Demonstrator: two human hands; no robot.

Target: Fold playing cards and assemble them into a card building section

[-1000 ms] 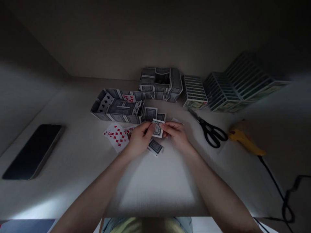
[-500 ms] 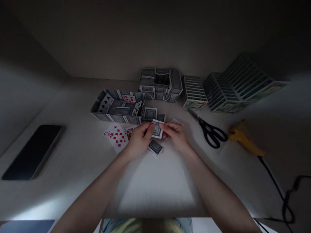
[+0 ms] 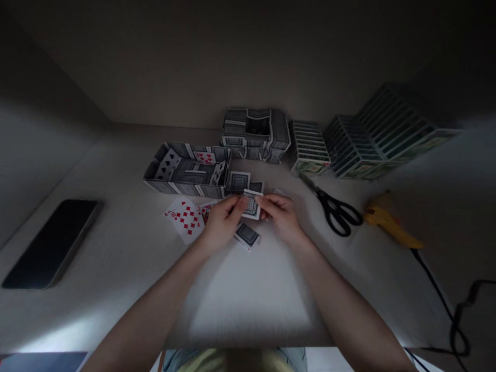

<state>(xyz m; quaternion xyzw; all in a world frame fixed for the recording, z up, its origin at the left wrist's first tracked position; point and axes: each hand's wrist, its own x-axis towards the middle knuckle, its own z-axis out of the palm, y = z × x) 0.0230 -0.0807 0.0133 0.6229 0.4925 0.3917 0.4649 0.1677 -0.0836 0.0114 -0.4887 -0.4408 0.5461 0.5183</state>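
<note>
Between my two hands is a playing card, its patterned back facing up. My left hand pinches its left edge, thumb on top, and my right hand pinches the right edge. Below the held card a small card piece lies on the table. Face-up cards, among them a ten of diamonds, lie left of my left hand. Just beyond the hands lie face-down cards. Farther back on the left is an open box made of cards, with card faces showing inside.
A card-built model stands at the back, beside slatted card stacks. On the right lie black-handled scissors and a yellow glue gun with its black cord. A phone lies at far left.
The held card is tilted slightly differently between my fingers. Both hands stay in nearly the same place, and the other things have not moved.
</note>
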